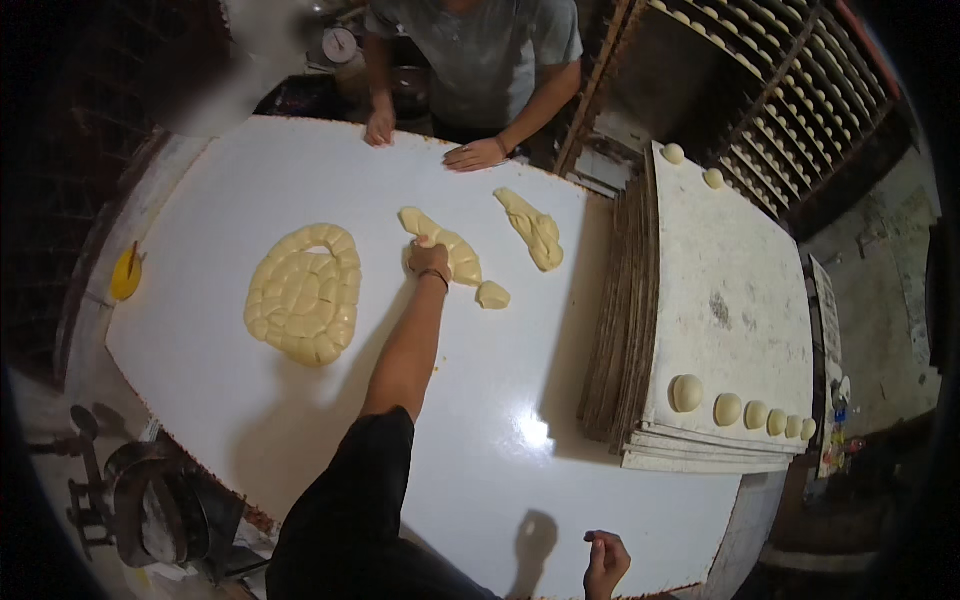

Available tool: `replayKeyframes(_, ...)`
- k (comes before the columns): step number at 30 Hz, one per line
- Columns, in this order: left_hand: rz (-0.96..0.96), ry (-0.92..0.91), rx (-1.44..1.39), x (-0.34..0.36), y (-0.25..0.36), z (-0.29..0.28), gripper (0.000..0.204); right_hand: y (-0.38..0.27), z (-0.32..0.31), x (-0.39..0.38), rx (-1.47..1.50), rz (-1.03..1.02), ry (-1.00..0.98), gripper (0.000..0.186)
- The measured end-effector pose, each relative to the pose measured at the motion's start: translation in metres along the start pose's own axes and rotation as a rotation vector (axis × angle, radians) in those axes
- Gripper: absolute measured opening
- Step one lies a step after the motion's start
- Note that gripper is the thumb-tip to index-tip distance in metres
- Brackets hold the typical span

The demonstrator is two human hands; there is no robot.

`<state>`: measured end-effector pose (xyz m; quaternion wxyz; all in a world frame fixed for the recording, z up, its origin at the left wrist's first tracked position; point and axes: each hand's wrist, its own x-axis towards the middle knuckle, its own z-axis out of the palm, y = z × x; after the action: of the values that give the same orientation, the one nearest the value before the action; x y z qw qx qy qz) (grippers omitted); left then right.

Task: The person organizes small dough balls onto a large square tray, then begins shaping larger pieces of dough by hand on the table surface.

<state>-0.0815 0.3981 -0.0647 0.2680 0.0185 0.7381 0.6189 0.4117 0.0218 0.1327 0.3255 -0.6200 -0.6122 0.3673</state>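
While right hand [606,562] hangs clenched, empty, at 6 o'clock desk [500,480] edge, left hand [429,258] fingers clamp pale lumpy dough strip [445,245] at centre. Small dough piece [492,295] at 3 o'clock; coiled dough mass [305,293] at 9; twisted strip [533,228] beyond. Board stack [720,300] with dough balls [686,392] right. Far edge: another person's hands [475,154].

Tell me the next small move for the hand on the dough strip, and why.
Probably pinch or cut off another piece. The left hand presses on the near end of the long dough strip, and one small cut piece already lies just beside it on the white table. The right hand rests free at the near edge.
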Motion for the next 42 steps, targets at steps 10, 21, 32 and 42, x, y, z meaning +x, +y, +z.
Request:
replayKeyframes(10,0.028,-0.308,-0.183,-0.186,-0.057,-0.246,0.033,0.005,0.088,-0.002,0.101,0.076,-0.181,0.013)
replayKeyframes(21,0.053,-0.719,0.017,-0.420,-0.051,-0.280,0.019,-0.006,0.115,-0.009,0.564,0.338,-0.320,0.034)
replayKeyframes(32,-0.455,-1.238,-0.168,-0.440,-0.060,-0.243,0.025,0.090,-0.143,-0.087,1.175,-0.149,-0.268,0.030)
replayKeyframes(42,1.299,-0.970,1.085,-0.502,-0.162,-0.256,0.029,0.225,-0.070,-0.059,-0.268,-0.067,0.245,0.028)
